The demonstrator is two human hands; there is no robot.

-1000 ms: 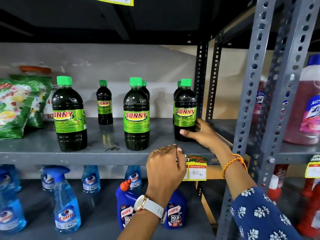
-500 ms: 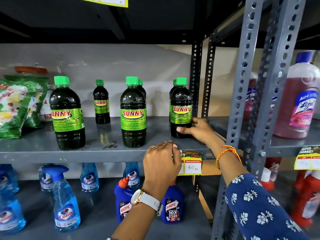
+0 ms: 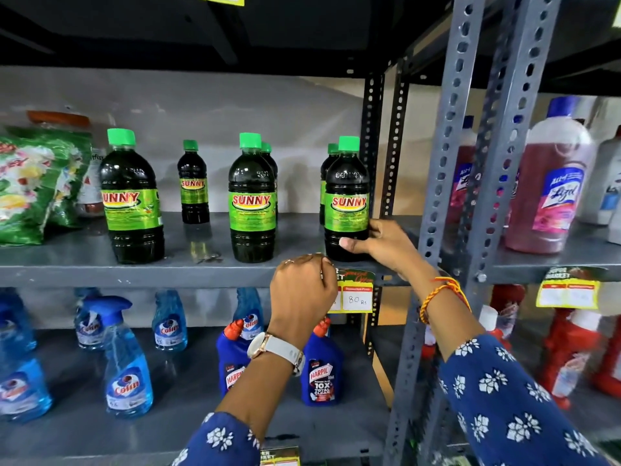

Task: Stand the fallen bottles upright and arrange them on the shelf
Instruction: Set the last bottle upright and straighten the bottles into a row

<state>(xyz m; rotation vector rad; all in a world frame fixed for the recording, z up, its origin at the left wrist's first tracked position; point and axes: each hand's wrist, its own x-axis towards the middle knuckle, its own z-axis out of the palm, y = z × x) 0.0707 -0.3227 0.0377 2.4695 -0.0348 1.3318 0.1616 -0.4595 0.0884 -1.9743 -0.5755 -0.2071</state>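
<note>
Nearest the camera, the left hand (image 3: 302,290) is curled into a loose fist against the front edge of the shelf (image 3: 134,275), just left of the price tag (image 3: 356,295). It holds nothing that shows; whether the fingertips pinch the tag cannot be told.

Just beyond, at the shelf's front right corner, the right hand (image 3: 386,245) wraps the lower body of the bottle (image 3: 347,200), thumb across its front below the label, fingers round its right side. The bottle stands upright, long axis vertical, green cap up, label to the front, base on the shelf close to the front edge. It lies straight ahead of the right hand and up and to the right of the left, so the right hand is the nearer and already has it; any nudge into line would likely come from that hand, sliding it along or back from the front edge.

Further left along the front stand two more big bottles (image 3: 252,203), both upright, caps up. Behind, nearer the back edge, stand smaller ones (image 3: 193,186), also upright. No bottle in view lies fallen, so the work looks close to done.
</note>
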